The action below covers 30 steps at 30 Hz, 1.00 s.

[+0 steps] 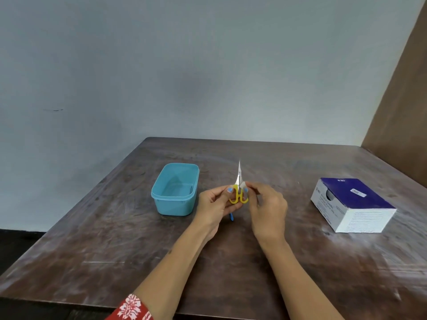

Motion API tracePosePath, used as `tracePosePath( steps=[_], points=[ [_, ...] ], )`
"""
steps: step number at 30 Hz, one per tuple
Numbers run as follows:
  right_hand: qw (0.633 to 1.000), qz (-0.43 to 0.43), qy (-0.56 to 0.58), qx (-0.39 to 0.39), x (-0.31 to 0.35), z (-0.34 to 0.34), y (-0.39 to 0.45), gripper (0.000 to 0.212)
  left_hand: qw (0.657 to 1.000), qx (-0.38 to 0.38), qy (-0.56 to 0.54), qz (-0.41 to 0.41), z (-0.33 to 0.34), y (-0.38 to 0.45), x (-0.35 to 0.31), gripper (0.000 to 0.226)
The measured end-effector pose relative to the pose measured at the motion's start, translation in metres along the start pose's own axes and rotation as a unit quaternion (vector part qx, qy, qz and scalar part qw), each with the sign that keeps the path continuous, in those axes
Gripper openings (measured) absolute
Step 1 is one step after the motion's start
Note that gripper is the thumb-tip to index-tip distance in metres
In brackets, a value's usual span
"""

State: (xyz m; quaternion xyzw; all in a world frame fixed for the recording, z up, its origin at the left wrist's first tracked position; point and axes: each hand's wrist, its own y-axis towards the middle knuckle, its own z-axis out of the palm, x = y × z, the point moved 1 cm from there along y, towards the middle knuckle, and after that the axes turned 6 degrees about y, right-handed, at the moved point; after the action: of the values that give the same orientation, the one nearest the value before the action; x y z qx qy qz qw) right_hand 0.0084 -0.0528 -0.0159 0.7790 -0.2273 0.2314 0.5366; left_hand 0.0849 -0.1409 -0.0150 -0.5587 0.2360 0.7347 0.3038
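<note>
- The left hand (211,209) is pinching the yellow loops of the scissors (238,181), with its thumb pressing on the left loop.
- The right hand (265,209) is pinching near the pivot, just beside the left fingertips.
- The closed blades are pointing up and away beyond both sets of fingertips, with both hands equally near.

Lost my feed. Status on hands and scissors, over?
Left hand grips yellow scissors, blades shut, tips away. Right hand pinches them near pivot. Blue tub, box apart at the sides.
</note>
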Motion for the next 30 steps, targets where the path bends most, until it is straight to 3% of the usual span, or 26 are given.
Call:
tracePosePath(
  steps=[6, 14, 18, 23, 26, 28, 30],
  points=[
    [0.988, 0.127, 0.076, 0.039, -0.003, 0.004, 0.0, 0.015, 0.997, -0.01, -0.079, 0.022, -0.002, -0.001, -0.006, 0.022],
    [0.937, 0.244, 0.246, 0.047, 0.002, 0.001, 0.001, 0.013, 0.993, -0.02, -0.105, 0.042, -0.001, -0.001, -0.007, 0.017],
    [0.939, 0.244, 0.232, 0.063, 0.001, 0.002, 0.001, 0.017, 0.994, -0.032, -0.091, 0.06, 0.0, -0.001, -0.006, 0.017],
    [0.975, 0.185, 0.096, 0.08, -0.004, 0.007, -0.001, 0.012, 0.99, -0.066, 0.028, 0.121, 0.004, -0.008, -0.013, 0.022],
    [0.977, 0.191, 0.086, 0.048, -0.004, 0.007, -0.001, 0.02, 0.947, -0.135, 0.169, 0.238, -0.001, -0.02, -0.036, 0.017],
    [0.975, 0.2, 0.089, 0.049, -0.004, 0.007, -0.001, 0.02, 0.881, -0.218, 0.271, 0.321, -0.016, -0.028, -0.063, 0.018],
    [0.974, 0.203, 0.086, 0.052, -0.003, 0.008, -0.002, 0.02, 0.828, -0.279, 0.359, 0.328, -0.035, -0.033, -0.092, 0.017]
  ],
)
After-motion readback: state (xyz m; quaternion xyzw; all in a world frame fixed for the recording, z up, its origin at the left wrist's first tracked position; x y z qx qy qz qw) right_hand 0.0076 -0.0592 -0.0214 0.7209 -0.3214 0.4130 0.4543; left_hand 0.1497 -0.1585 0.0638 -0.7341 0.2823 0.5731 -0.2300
